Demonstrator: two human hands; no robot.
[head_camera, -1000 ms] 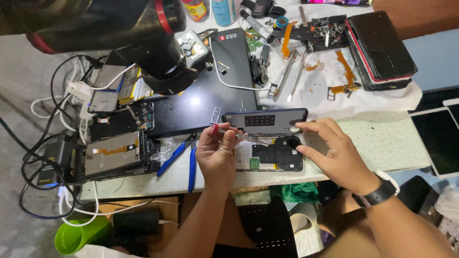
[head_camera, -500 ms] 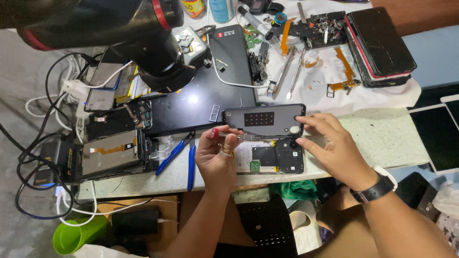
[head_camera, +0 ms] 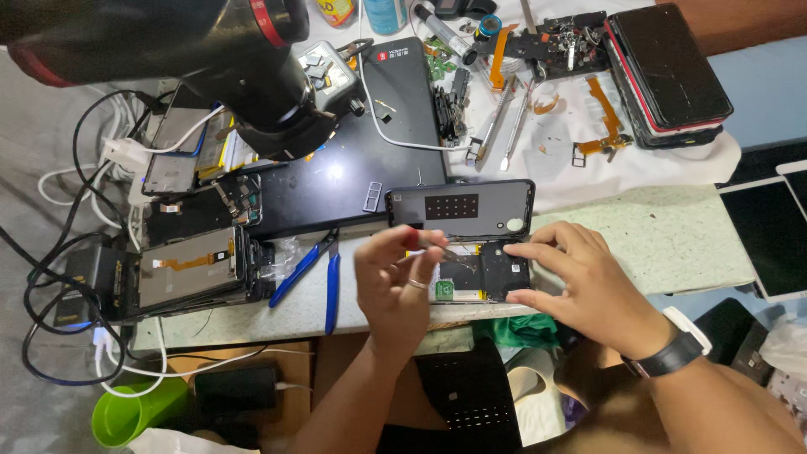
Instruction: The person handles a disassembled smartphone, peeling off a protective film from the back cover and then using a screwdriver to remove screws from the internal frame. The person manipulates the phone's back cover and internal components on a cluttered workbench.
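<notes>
Head view shows an opened phone point(head_camera: 479, 273) lying at the near edge of the bench point(head_camera: 672, 244), its inner parts facing up: a black cover plate on its right part, a yellowish area and a small green piece toward its left. Just beyond it, at 12 o'clock, lies a dark back cover point(head_camera: 461, 208) with a grid of small dots.

The step in hand seems to be fine work on the inside of the phone. The left hand point(head_camera: 395, 282) is at 9 o'clock of the phone, thumb and forefinger pinched together on a thin tool point(head_camera: 439, 246), perhaps tweezers, whose tip points toward the upper middle of the phone. I cannot tell if the tip carries a small part. The right hand point(head_camera: 588, 282) is at 3 o'clock, its fingers point(head_camera: 525, 250) spread and pressing on the black plate, not closed around anything; it steadies the phone.

In my judgement, the next move calls for a slow, exact lowering of the tip while the right hand does not let the phone shift.

Blue pliers point(head_camera: 315, 273) lie at 9 o'clock of the left hand, well apart from the phone. A microscope point(head_camera: 252, 76) hangs over the far left of the bench, and a stack of phones point(head_camera: 668, 71) lies at 1 o'clock.
</notes>
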